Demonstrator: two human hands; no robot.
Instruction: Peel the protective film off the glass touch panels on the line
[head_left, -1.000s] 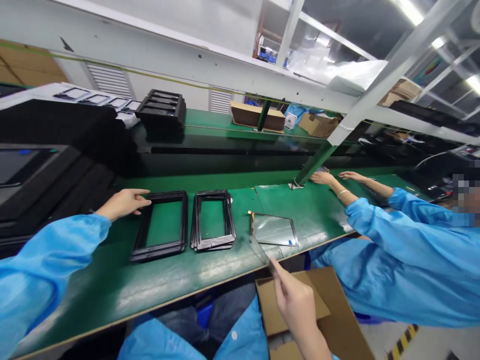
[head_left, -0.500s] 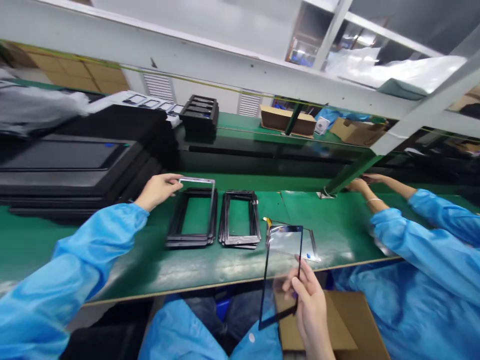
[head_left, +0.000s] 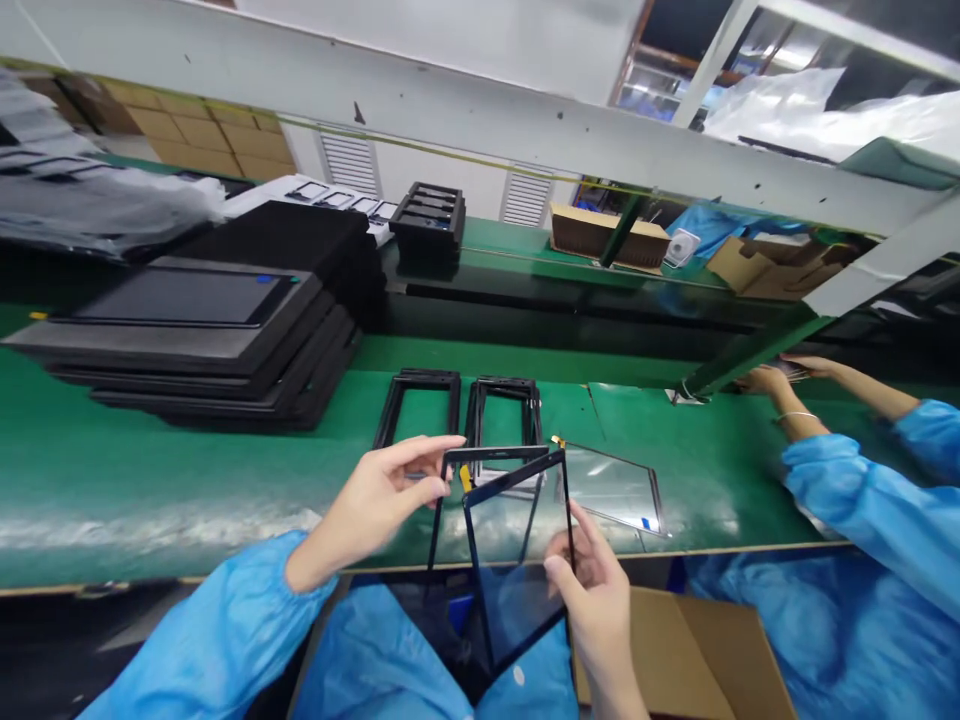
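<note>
from my remote seat, i have the left hand [head_left: 379,505] pinching a thin black frame [head_left: 495,454] at its upper-left corner. my right hand [head_left: 596,590] pinches the right edge of a dark-bordered glass panel [head_left: 521,575], which overlaps the frame just right of the left hand. beyond the right hand, another glass panel [head_left: 611,485] lies on the green bench [head_left: 187,475].

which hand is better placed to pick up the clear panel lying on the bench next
Probably the right hand: it is nearer the lying panel, while the left hand is farther off. Both are occupied, though: right holds a black-edged panel, left a dark frame.
</note>
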